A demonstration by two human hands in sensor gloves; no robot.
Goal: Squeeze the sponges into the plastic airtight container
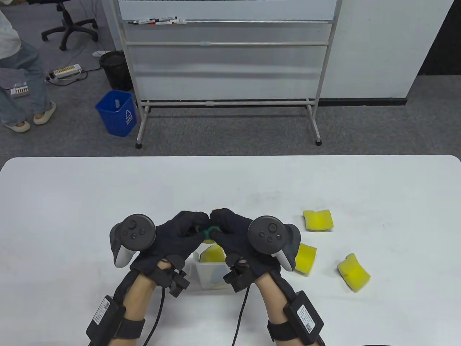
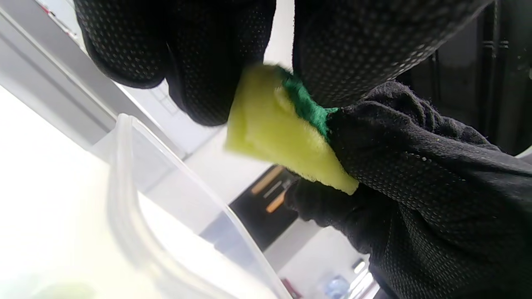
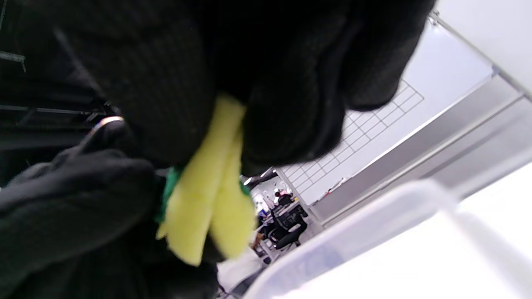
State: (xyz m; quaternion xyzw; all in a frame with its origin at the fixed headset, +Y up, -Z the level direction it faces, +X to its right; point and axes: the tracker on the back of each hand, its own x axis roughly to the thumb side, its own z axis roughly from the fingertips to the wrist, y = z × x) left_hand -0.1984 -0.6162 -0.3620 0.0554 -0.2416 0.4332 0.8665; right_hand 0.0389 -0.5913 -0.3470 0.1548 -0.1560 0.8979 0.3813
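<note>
1. Table view: two black-gloved hands meet near the front middle of a smooth white table (image 1: 108, 187). The left hand (image 1: 176, 234) and right hand (image 1: 234, 234) angle inward, with fingertips touching over a folded sponge (image 1: 209, 232) that both grip; only a sliver of its green and yellow shows between the fingers. A dark rounded tracker sits on the back of each hand, and wrist straps carry black boxes with cables. Just below the hands stands a clear plastic container (image 1: 207, 275), square-walled, with a second sponge (image 1: 212, 255) inside, yellow and curved. Three loose sponges lie to the right, well apart from the container: a far one (image 1: 317, 220), a near one (image 1: 305, 258) just beside the right hand, and an outer one (image 1: 353, 272). All are thick yellow foam, bent into arcs.

2. Left wrist view: dotted, knitted glove fingers (image 2: 216, 62) clench the sponge (image 2: 278, 133) from above and the right. Its yellow foam looks soft and porous, with a rough green scouring layer on one edge. The container's translucent rounded rim (image 2: 124, 174) lies below.

3. Right wrist view: blurred black fingers (image 3: 291, 104) squeeze the sponge (image 3: 208, 199) folded double, with yellow lobes hanging out and green at the side. The container's pale rim (image 3: 374, 207) lies below to the right.
</note>
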